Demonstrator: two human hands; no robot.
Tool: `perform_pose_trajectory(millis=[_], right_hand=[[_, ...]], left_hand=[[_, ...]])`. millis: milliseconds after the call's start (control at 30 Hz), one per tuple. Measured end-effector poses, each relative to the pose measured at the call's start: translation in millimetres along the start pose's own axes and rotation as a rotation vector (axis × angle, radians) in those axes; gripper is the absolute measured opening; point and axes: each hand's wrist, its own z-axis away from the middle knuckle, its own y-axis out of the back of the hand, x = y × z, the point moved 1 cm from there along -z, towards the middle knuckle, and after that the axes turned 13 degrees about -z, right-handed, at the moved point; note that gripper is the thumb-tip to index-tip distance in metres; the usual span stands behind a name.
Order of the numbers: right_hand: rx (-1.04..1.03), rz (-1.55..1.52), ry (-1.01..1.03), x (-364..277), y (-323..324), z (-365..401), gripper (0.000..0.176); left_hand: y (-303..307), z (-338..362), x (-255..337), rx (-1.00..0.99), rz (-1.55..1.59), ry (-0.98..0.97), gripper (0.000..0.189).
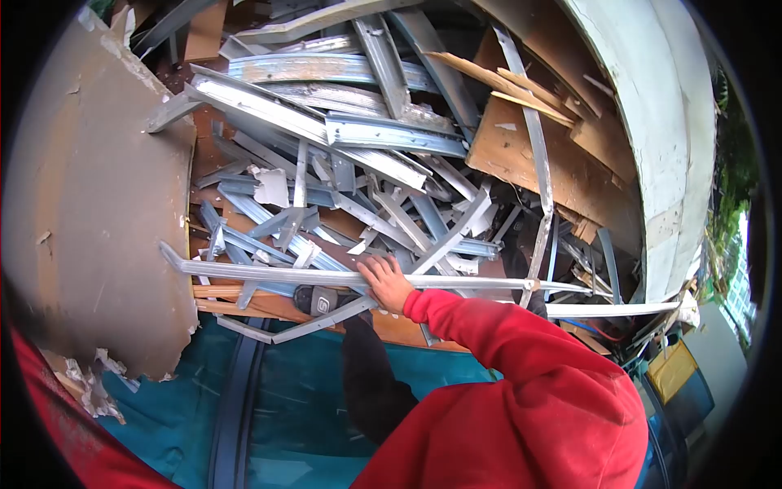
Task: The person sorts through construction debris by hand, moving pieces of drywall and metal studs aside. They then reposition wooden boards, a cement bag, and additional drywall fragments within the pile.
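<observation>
My right hand (387, 284), at the end of a red sleeve, lies over the middle of a long silver metal strip (269, 272). Its fingers bend across the strip, and their tips are hard to make out. The strip runs nearly level above the pile, from the broken board at left to the right side. Just below my hand is a bent metal piece (326, 319), beside a dark shoe (314, 301). Beyond them lies a heap of bent metal profiles (269, 106). My left hand is out of sight.
A large broken board (106, 187) stands at left, with a pale curved panel (680, 147) at right. Splintered wood (554, 155) lies at upper right. Teal sheeting (301, 416) spreads below, crossed by a dark bar (236, 407). A yellow piece (673, 371) sits at lower right.
</observation>
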Motion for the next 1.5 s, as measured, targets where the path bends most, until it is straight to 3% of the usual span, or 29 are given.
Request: perform_pose_trajectory(millis=[100,167,233,300,367,467,600,700,833,900,967,1000,1100,1167,1233,1400,1500], right_hand=[[0.070,-0.120,0.105,-25.6,36.1,-18.4,0.068],[0.259,-0.152,0.183,-40.9,76.9,-42.8,0.065],[0.448,-0.116,0.158,-43.7,131.2,-69.9,0.064],[0.641,0.002,-0.037,-25.4,167.9,-93.0,0.063],[0.705,0.103,-0.100,3.3,190.6,-112.6,0.066],[0.520,0.192,-0.181,14.5,205.9,-121.3,0.078],[0.524,0.309,-0.193,6.8,204.9,-130.8,0.100],[0.385,0.242,-0.215,14.4,196.1,-138.5,0.097],[0.367,0.173,-0.209,20.5,201.2,-133.4,0.082],[0.366,0.303,-0.209,9.3,205.9,-128.3,0.078],[0.438,0.422,-0.116,-3.7,215.8,-125.3,0.077],[0.448,0.386,-0.111,-0.5,215.4,-125.9,0.075],[0.348,0.347,-0.186,-6.1,212.4,-120.6,0.068],[0.330,0.371,-0.098,-13.6,208.3,-105.4,0.048],[0.208,0.313,-0.056,-14.3,200.6,-83.8,0.043],[0.251,0.200,0.018,-23.8,202.6,-52.1,0.048],[0.179,0.146,-0.011,-25.5,201.1,-34.8,0.056]], left_hand=[[-5.8,4.2,-1.3,-0.014,0.047,-0.010,0.050],[-12.3,7.4,-6.9,-0.010,0.078,-0.020,0.051],[-19.2,13.5,-11.9,-0.015,0.116,-0.032,0.051],[-30.7,24.5,-17.4,-0.023,0.172,-0.051,0.051],[-53.9,34.3,-33.8,0.003,0.251,-0.093,0.051],[-98.0,47.8,-49.6,0.036,0.472,-0.193,0.052],[-170.2,79.8,-67.3,0.054,0.802,-0.403,0.052],[-191.4,89.7,-76.9,-0.019,0.851,-0.484,0.051],[-225.8,100.8,-89.6,-0.141,0.743,-0.504,0.052],[-243.7,106.0,-89.1,-0.189,0.696,-0.517,0.053],[-229.5,92.7,-77.7,-0.273,0.806,-0.348,0.056],[-182.9,72.9,-67.4,-0.337,0.938,-0.174,0.059],[-155.8,57.8,-57.9,-0.474,0.830,-0.011,0.061],[-73.2,25.4,-47.9,-0.265,0.299,-0.065,0.060],[-13.0,-1.9,-44.2,-0.149,0.016,-0.032,0.058],[-10.8,-6.9,-42.7,-0.026,-0.015,0.003,0.059],[8.0,-9.7,-39.3,-0.129,0.020,0.014,0.060]])
